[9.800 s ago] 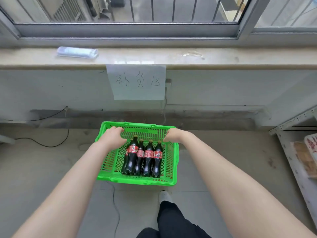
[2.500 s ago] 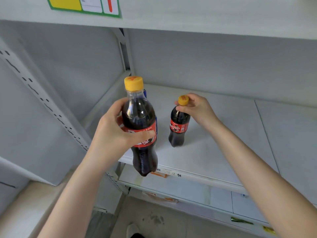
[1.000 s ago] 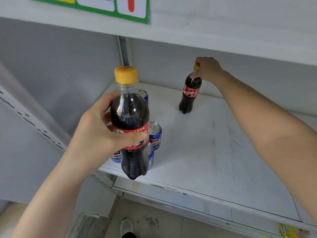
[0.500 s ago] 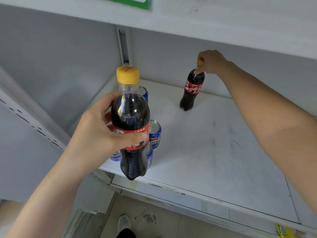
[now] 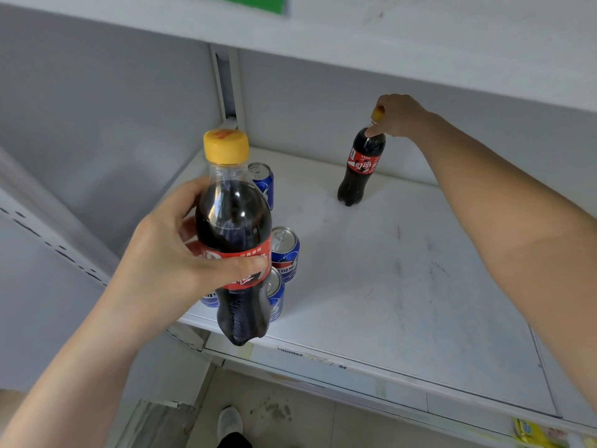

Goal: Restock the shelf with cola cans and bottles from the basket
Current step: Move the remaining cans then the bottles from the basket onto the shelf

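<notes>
My left hand (image 5: pixel 181 253) grips a cola bottle (image 5: pixel 235 227) with a yellow cap and red label, upright in the air just in front of the white shelf (image 5: pixel 403 286). My right hand (image 5: pixel 400 114) reaches to the back of the shelf and pinches the yellow cap of a second cola bottle (image 5: pixel 361 169), which stands upright on the shelf board near the back wall. Several blue cans (image 5: pixel 286 253) stand at the shelf's left front, partly hidden behind the held bottle. The basket is out of view.
An upper shelf board (image 5: pixel 387 37) with a green-edged label overhangs the space. A perforated upright (image 5: pixel 226 85) runs up the back left corner. Lower shelf edges (image 5: pixel 355 383) and yellow packets (image 5: pixel 536 431) lie below. My shoe (image 5: pixel 229 421) shows on the floor.
The right hand has kept hold of the far bottle's cap at the back of the shelf, shifting it slightly. The left hand with its bottle has stayed about where it was.
</notes>
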